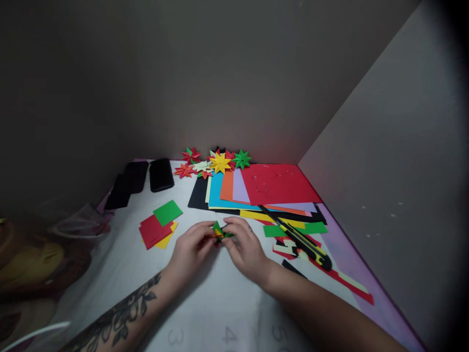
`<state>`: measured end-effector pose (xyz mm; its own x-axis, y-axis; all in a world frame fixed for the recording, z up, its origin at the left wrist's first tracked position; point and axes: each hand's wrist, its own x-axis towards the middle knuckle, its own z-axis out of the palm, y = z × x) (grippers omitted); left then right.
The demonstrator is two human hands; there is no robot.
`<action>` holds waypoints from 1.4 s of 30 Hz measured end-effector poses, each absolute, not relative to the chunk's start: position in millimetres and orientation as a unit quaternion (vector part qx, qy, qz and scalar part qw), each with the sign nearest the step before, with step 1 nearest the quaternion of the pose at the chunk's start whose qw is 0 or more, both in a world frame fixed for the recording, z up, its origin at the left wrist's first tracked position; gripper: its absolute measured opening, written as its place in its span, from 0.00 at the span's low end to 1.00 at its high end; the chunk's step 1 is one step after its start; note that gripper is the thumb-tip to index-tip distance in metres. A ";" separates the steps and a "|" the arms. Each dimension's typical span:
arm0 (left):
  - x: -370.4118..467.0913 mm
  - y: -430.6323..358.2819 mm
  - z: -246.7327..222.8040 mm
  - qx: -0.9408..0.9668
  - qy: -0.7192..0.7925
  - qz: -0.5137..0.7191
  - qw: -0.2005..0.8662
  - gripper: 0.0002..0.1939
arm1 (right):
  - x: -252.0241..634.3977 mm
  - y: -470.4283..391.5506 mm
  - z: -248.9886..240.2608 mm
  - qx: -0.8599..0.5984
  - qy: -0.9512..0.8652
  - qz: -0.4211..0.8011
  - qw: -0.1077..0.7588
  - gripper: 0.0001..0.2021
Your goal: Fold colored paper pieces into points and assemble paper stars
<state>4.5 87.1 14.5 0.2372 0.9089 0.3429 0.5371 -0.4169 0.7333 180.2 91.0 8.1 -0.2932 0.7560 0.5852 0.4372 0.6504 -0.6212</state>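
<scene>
Between my two hands is a small folded paper piece (217, 230), green with yellow and some dark parts. My left hand (192, 244) pinches it from the left side. From the right, my right hand (246, 249) grips it with thumb and fingers. My fingers hide much of its shape. To the left of my left hand lie a green paper square (167, 212), red paper squares (154, 231) and a yellow paper square (166, 240), partly overlapping. Right of my right hand, a yellow and black utility knife (304, 243) rests on paper scraps.
Several folded paper stars (220, 163) stand against the back wall. Before them lies a stack of coloured sheets, a red sheet (280, 183) on top. A black phone (161, 175) and black paper pieces (119, 191) are at the back left. Red strips (351, 287) lie on the right.
</scene>
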 end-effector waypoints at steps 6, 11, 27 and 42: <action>7.8 88.6 18.5 0.667 0.523 0.413 0.333 0.03 | 184.6 89.2 8.1 -0.359 -0.810 0.053 0.461 0.16; 9.6 86.6 19.8 0.666 0.522 0.413 0.337 0.02 | 183.8 90.8 8.8 -0.348 -0.819 0.044 0.454 0.20; 4.3 80.8 15.9 0.783 0.449 0.383 0.195 0.07 | 181.9 89.7 6.7 -0.375 -0.796 0.065 0.471 0.15; 8.9 78.0 15.6 0.720 0.507 0.356 0.312 0.08 | 178.8 91.4 13.5 -0.368 -0.828 0.131 0.402 0.10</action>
<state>8.9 78.0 15.6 0.2317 0.9527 0.1968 0.5089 -0.2912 0.8101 178.8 91.4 13.5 -0.4060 0.7151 0.5690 0.5041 0.6946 -0.5133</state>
